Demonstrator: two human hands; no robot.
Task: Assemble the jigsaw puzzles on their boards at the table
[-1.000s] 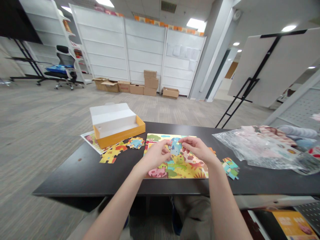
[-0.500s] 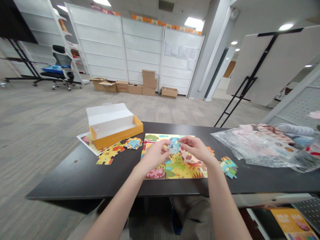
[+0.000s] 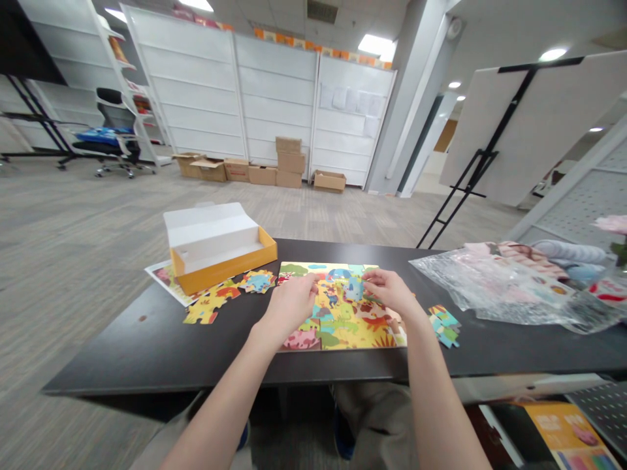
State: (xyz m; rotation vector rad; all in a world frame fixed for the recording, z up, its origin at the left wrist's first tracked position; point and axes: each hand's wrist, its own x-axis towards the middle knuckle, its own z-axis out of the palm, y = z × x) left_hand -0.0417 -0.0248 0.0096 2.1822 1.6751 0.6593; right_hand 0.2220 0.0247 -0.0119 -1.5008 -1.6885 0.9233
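A blue jigsaw puzzle piece (image 3: 353, 289) is pinched between the thumb and fingers of my right hand (image 3: 390, 292), just above the picture puzzle (image 3: 350, 331). My left hand (image 3: 292, 301) hovers over the puzzle's left side. Its fingers are loosely bent and apart, with nothing visible in them. The puzzle shows colourful animals and green and yellow ground; my hands hide parts of its left and right sides. Loose yellow pieces (image 3: 208, 308) and a cluster of blue pieces (image 3: 258, 281) lie left of the board. More green-blue pieces (image 3: 445, 325) lie to the right.
An open yellow box (image 3: 225, 266) with a white lid stands at the table's back left, on a printed sheet (image 3: 164, 281). Clear plastic bags (image 3: 499, 281) with soft cloth items cover the right side. The black table's front edge (image 3: 147, 390) runs before me.
My left hand has let go of the blue puzzle piece and moved left a little. The right hand keeps the piece, now slightly lower and further right over the puzzle.
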